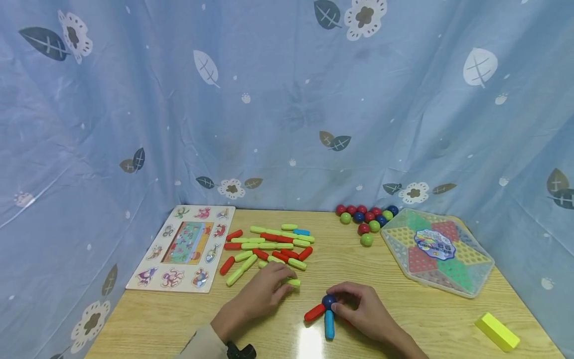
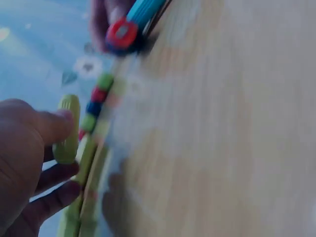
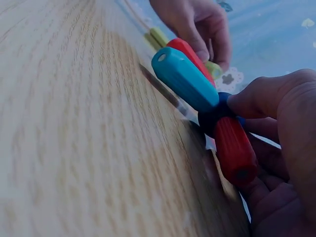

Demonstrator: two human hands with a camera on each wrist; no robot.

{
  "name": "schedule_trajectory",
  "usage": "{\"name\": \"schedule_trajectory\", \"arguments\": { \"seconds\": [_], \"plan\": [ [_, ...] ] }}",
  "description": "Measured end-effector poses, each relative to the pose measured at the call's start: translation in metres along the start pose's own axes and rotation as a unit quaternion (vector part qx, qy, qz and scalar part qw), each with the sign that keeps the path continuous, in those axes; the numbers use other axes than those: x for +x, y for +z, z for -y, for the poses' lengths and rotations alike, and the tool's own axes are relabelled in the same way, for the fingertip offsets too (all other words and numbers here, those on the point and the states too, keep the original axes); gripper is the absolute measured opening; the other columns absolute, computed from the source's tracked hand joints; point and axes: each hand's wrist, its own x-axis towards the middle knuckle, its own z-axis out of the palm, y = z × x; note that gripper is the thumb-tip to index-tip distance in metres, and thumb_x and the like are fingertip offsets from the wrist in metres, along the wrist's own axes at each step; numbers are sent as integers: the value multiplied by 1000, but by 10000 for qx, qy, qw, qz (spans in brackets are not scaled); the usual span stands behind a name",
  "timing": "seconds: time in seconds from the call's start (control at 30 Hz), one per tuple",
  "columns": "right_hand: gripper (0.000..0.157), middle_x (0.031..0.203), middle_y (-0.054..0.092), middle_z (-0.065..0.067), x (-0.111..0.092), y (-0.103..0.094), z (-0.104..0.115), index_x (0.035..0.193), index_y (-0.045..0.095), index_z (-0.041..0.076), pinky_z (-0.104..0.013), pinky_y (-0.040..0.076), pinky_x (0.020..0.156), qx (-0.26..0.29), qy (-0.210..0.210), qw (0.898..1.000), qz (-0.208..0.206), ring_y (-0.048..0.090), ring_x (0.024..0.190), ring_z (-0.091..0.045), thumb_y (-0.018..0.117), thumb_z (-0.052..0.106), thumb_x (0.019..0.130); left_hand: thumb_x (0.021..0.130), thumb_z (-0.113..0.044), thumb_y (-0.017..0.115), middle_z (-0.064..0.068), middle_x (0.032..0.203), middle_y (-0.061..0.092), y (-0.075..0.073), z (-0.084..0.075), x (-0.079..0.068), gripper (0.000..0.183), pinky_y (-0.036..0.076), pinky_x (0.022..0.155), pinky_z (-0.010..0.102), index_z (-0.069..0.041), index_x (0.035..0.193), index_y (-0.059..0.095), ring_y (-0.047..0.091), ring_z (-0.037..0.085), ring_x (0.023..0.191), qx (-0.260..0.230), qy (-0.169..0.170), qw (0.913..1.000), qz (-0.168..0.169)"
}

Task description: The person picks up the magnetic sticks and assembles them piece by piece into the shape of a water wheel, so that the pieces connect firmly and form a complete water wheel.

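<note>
Toward six o'clock on the wood-grain table (image 1: pixel 152 324), your right hand (image 1: pixel 366 309) pinches a navy ball (image 1: pixel 329 301) with thumb and fingers. Clocked from that ball, head view: attached red stick (image 1: pixel 315 313) at eight, attached light-blue stick (image 1: pixel 329 325) at six. A second red stick (image 3: pixel 236 150), mostly behind your hand up top, shows on the ball in right wrist view. Your left hand (image 1: pixel 263 291), at nine, grips a yellow-green stick (image 1: pixel 293 282), apart from the ball. Loose red and yellow-green sticks (image 1: pixel 267 246) lie at ten, plus one loose blue stick (image 1: pixel 302 232); sea-animal puzzle board (image 1: pixel 187 243) past them, between nine and ten. Red, green and navy balls (image 1: pixel 369 217) at one, Chinese checkers set (image 1: pixel 435 244) at two, yellow block (image 1: pixel 498 331) at three. Left wrist view's blurry.
</note>
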Motion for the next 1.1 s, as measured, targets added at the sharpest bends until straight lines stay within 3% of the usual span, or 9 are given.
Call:
{"name": "schedule_trajectory", "arguments": {
  "seconds": [0.2, 0.43, 0.7, 0.87, 1.0, 1.1],
  "plan": [
    [22, 111, 80, 5, 1, 0, -3, 122, 80, 18, -24, 58, 88, 2, -115, 9999, 12, 73, 97, -9, 80, 16, 100, 107, -22, 73, -6, 111, 73, 17, -20, 9, 18, 52, 81, 16, -17, 124, 78, 58, 1, 92, -971, 427, 9938, 341],
    [24, 119, 79, 5, 2, 1, -7, 126, 79, 17, -26, 59, 96, 35, -380, 9992, 148, 74, 109, -12, 78, 18, 102, 106, -21, 76, -8, 107, 73, 30, -23, 11, 15, 49, 71, 13, -18, 120, 79, 56, -1, 83, -1452, 397, 9884, 206],
    [27, 117, 78, 2, 2, 1, -6, 125, 78, 13, -26, 62, 90, 77, -218, 9997, 87, 75, 104, -9, 82, 24, 100, 102, -22, 80, -7, 104, 78, 31, -24, 12, 15, 51, 73, 14, -18, 116, 82, 59, -3, 85, -1582, 313, 9865, 268],
    [24, 118, 79, 2, 2, -2, -7, 124, 79, 16, -25, 61, 93, 158, -145, 9996, 194, 75, 108, -11, 81, 21, 101, 100, -25, 83, -5, 108, 80, 29, -21, 11, 21, 55, 83, 16, -16, 119, 82, 66, -1, 93, -1769, 313, 9830, 388],
    [24, 120, 79, 1, 2, -5, -6, 125, 79, 16, -24, 60, 96, 211, -166, 9990, 358, 74, 111, -11, 80, 20, 102, 99, -27, 84, -3, 115, 81, 16, -10, 1, 27, 59, 92, 24, -15, 123, 81, 71, 5, 102, -2204, 54, 9748, 342],
    [26, 121, 79, -1, 2, -7, -6, 126, 79, 13, -23, 60, 96, 273, -152, 9984, 475, 74, 110, -9, 80, 18, 101, 100, -26, 84, 0, 117, 82, 2, 4, -9, 28, 61, 94, 30, -13, 125, 80, 74, 10, 103, -2356, -126, 9718, -1]
  ]
}}
